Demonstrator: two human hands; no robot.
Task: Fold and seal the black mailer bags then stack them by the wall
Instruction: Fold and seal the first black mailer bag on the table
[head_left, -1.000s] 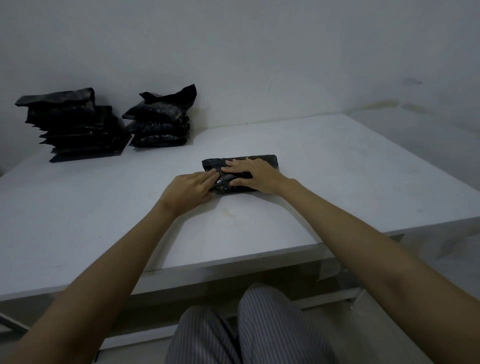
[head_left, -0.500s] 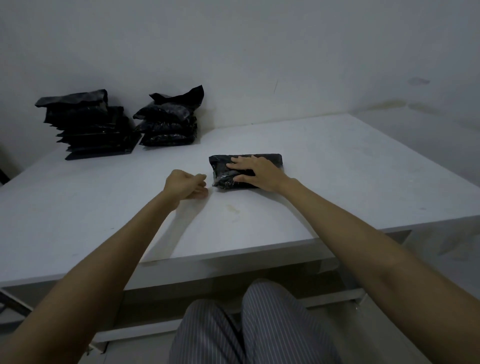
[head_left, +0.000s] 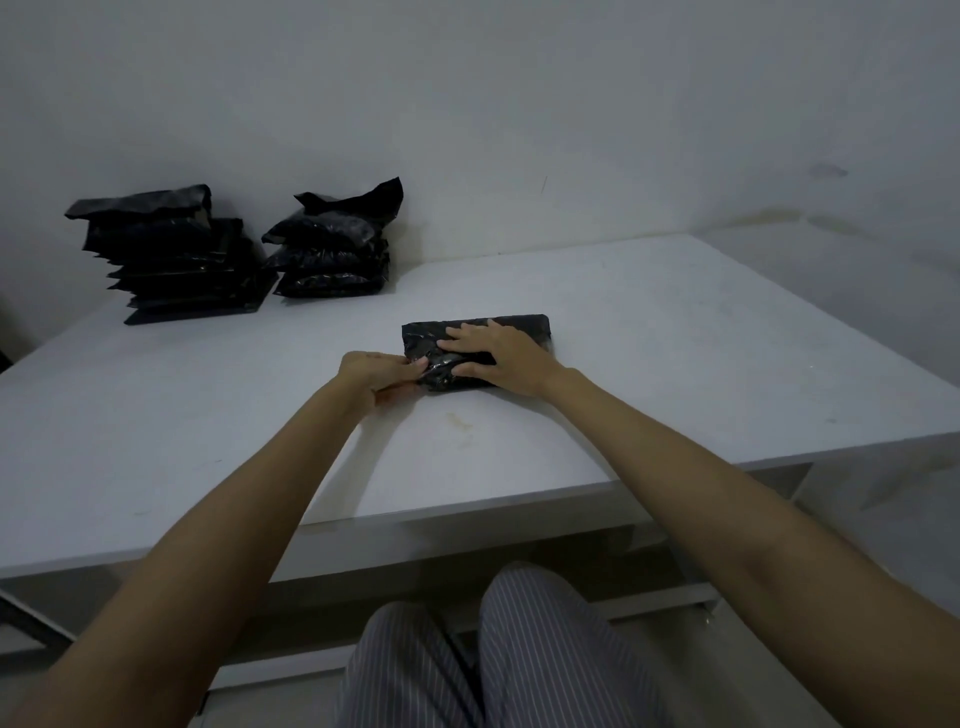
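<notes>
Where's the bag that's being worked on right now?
In the head view, the mailer bag lies mid-table, right of centre, under the right hand with the left hand at its left end; two stacks sit far left by the wall.

Two bag stacks (head_left: 176, 254), one mailer (head_left: 519, 327)

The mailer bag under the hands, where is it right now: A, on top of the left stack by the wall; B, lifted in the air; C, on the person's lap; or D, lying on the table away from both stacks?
D: the mailer bag lies flat on the white table, pressed by the right hand and pinched at its end by the left hand, well apart from the two stacks by the wall.
</notes>
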